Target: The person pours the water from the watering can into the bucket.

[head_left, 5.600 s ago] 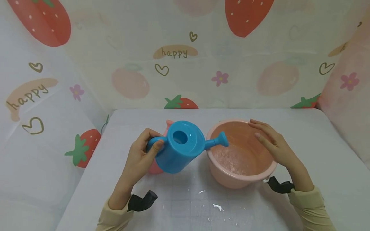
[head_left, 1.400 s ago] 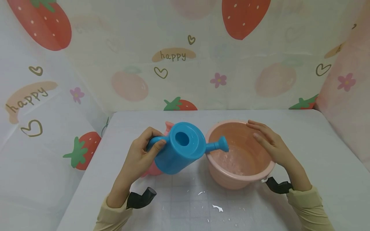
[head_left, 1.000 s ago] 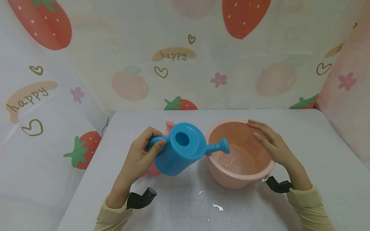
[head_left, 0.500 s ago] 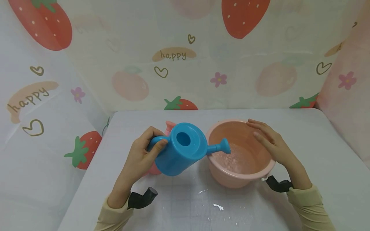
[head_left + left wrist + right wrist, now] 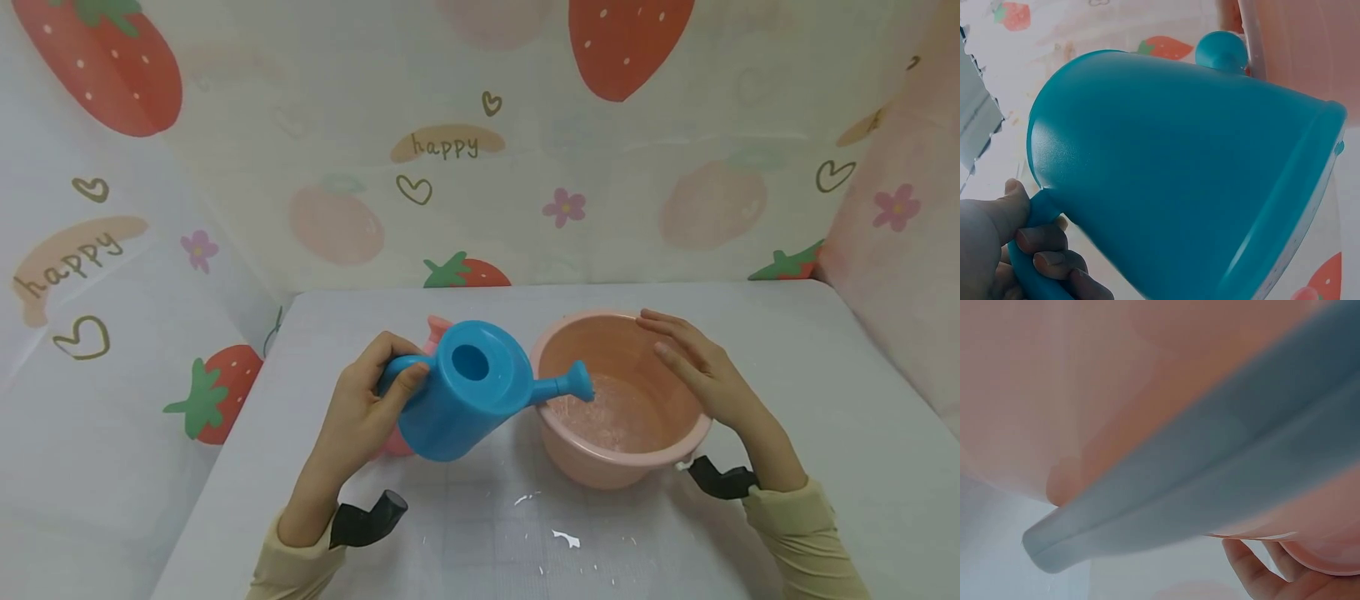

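Observation:
In the head view, my left hand (image 5: 367,408) grips the handle of a blue watering can (image 5: 457,425). The can is held up and tipped right, its spout (image 5: 555,388) reaching over the left rim of a pink bucket (image 5: 592,471). Rippled water (image 5: 600,421) shows inside. From the left wrist, I see thumb and fingers curled round the can's handle (image 5: 1041,209). My right hand (image 5: 705,371) rests along the bucket's right rim with fingers fairly straight and thumb spread. Its fingers (image 5: 1247,569) appear beside the pink wall in the right wrist view.
Behind the can stands a pink object (image 5: 437,330), mostly hidden. Wet patches and drops (image 5: 566,539) lie on the white tabletop (image 5: 480,558). A blurred grey-blue bar (image 5: 1197,481) crosses the right wrist view. A strawberry-print backdrop (image 5: 630,150) rises behind the table.
Compared with several seconds ago, the watering can is tipped a little further and its spout end sits lower over the bucket. Over the last second both hands keep nearly the same place.

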